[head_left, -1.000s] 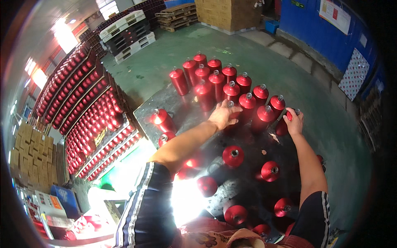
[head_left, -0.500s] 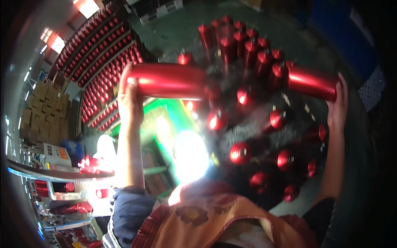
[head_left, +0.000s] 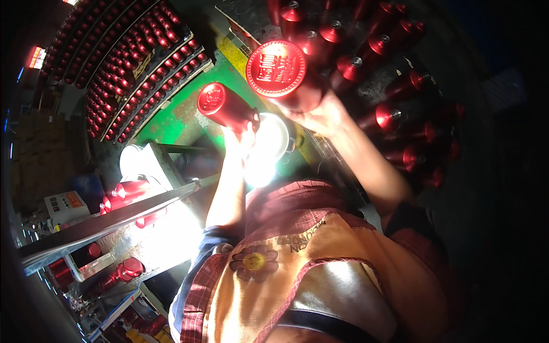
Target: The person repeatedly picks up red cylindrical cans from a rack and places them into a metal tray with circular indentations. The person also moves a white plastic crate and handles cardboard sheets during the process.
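My left hand (head_left: 247,137) is closed around the lower-lying end of a glossy red metal cylinder (head_left: 229,108), which tilts so its flat round base faces up. Close to its right, a second red metal cylinder (head_left: 277,70) is gripped in my right hand (head_left: 320,114), its base with raised markings turned toward me. The two cylinders are held apart, side by side, in front of my apron. Strong glare just below them washes out part of my left hand and wrist. The neck ends of both held cylinders are hidden.
Several upright red cylinders (head_left: 350,67) with narrow necks stand on a dark surface at right. A tiered rack (head_left: 166,100) at far left bears many more. A metal rail (head_left: 114,211) and a bright worktable (head_left: 177,240) with cylinders lie at left, near a control box (head_left: 66,208).
Both hands have come inward from wide apart, and the cylinders have swung from lying sideways to base-up. The view has turned toward the rack and worktable.
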`<state>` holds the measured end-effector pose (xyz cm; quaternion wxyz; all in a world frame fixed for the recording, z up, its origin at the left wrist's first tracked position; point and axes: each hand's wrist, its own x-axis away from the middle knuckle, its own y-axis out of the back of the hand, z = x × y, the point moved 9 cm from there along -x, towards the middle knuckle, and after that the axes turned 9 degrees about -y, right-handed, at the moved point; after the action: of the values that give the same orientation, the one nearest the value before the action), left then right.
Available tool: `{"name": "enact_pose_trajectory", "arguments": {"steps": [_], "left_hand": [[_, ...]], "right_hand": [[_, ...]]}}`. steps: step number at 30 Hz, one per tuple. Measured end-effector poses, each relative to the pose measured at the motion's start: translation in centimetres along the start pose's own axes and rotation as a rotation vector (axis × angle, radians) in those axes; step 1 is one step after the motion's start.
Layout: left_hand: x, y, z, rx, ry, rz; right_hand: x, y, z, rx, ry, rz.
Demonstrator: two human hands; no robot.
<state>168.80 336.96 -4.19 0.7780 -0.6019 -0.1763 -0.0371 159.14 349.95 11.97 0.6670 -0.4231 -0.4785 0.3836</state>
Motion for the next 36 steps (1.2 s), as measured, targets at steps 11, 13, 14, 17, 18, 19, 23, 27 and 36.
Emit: {"name": "enact_pose_trajectory", "arguments": {"steps": [11, 13, 14, 17, 18, 19, 23, 27, 36], "left_hand": [[0.1, 3.8, -6.1, 0.069, -0.031, -0.037], [-0.2, 4.6, -6.8, 0.067, -0.058, -0.063], [-0.3, 5.0, -7.0, 0.044, -0.066, -0.077], [-0.8, 5.4, -7.0, 0.074, 0.005, -0.122], [-1.1, 5.6, -7.4, 0.067, -0.002, -0.195], [-1.4, 4.9, -7.8, 0.046, -0.007, -0.202], [-4.2, -2.3, -14.1, -0.554, -0.462, -0.251], [-9.7, -17.3, -16.7, -1.176, -0.718, 0.006], [-29.4, -31.2, -9.2, -2.573, -1.384, 0.043]], "right_hand": [[-11.7, 3.4, -7.2, -0.206, -0.115, 0.031], [-11.9, 3.7, -7.3, -0.227, -0.087, -0.012], [-11.9, 3.7, -7.4, -0.227, -0.089, -0.030], [-10.3, 2.5, -6.4, -0.255, -0.113, 0.017], [-9.1, 2.3, -4.5, -0.149, -0.029, -0.021], [-7.7, 2.2, -2.6, -0.082, 0.036, -0.089], [3.7, -4.5, 11.9, 0.239, 0.476, 0.141], [14.4, -8.3, 27.1, 0.792, 0.961, -0.402], [0.2, -6.1, 40.5, 2.103, 1.314, -0.501]]}}
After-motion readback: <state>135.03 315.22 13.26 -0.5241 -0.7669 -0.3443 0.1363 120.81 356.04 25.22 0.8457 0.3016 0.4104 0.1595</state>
